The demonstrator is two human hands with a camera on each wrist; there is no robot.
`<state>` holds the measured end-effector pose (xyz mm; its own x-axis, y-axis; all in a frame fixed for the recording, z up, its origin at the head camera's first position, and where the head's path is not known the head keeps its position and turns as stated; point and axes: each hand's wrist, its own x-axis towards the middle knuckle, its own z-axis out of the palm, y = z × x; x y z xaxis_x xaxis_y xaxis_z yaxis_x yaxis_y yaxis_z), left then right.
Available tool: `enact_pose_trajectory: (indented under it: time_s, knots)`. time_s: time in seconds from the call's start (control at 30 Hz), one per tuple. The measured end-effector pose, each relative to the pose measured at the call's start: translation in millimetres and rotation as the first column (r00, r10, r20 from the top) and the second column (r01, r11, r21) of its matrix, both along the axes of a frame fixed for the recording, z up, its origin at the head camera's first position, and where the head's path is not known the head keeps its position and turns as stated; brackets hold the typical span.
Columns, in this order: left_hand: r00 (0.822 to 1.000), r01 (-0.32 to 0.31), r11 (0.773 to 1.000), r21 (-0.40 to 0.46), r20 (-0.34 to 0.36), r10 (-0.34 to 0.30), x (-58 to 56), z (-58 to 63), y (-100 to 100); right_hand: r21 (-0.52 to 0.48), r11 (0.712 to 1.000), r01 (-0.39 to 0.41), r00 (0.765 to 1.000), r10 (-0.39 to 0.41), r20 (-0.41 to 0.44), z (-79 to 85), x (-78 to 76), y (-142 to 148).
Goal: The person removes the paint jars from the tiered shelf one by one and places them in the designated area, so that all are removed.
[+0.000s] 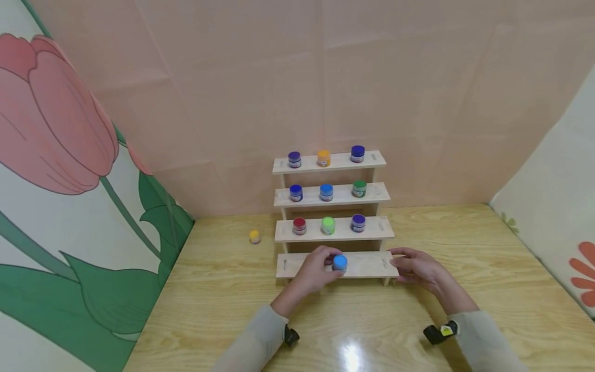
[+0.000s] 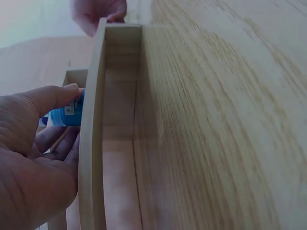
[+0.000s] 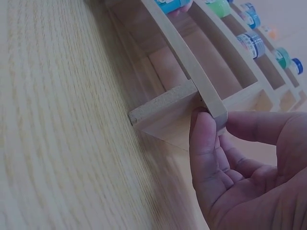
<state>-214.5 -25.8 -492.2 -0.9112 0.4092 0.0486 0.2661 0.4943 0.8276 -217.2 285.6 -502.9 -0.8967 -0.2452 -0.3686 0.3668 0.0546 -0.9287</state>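
A small light blue paint jar (image 1: pixel 340 263) stands at the bottom step (image 1: pixel 364 265) of a pale wooden tiered rack. My left hand (image 1: pixel 316 270) pinches it between thumb and fingers. In the left wrist view the jar's blue side (image 2: pixel 67 116) with a white label shows right against the board. At the rack's right end, my right hand (image 1: pixel 420 268) grips the corner of that same step. The right wrist view shows thumb and fingers (image 3: pixel 205 143) on either side of the board's end (image 3: pixel 213 108).
Higher steps carry several paint jars, among them a red one (image 1: pixel 299 226), a light green one (image 1: pixel 328 225), a dark green one (image 1: pixel 359 188) and an orange one (image 1: pixel 324 158). A small yellow-capped jar (image 1: pixel 254 236) sits on the wooden table (image 1: pixel 214 289), left of the rack.
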Motion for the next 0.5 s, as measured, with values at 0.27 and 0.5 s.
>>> enact_pose_trajectory:
  time_s: [0.27, 0.5]
  knots:
    - [0.999, -0.037, 0.999, 0.03, 0.024, 0.037, 0.8, 2.2, -2, 0.007, 1.0, 0.001, 1.0, -0.001, -0.004, 0.6, 0.1, -1]
    - [0.999, -0.041, 0.998, 0.051, 0.023, 0.04, 3.2, 10.2, -10, 0.011, 1.0, 0.006, 1.0, -0.006, -0.01, 1.0, 1.0, -1]
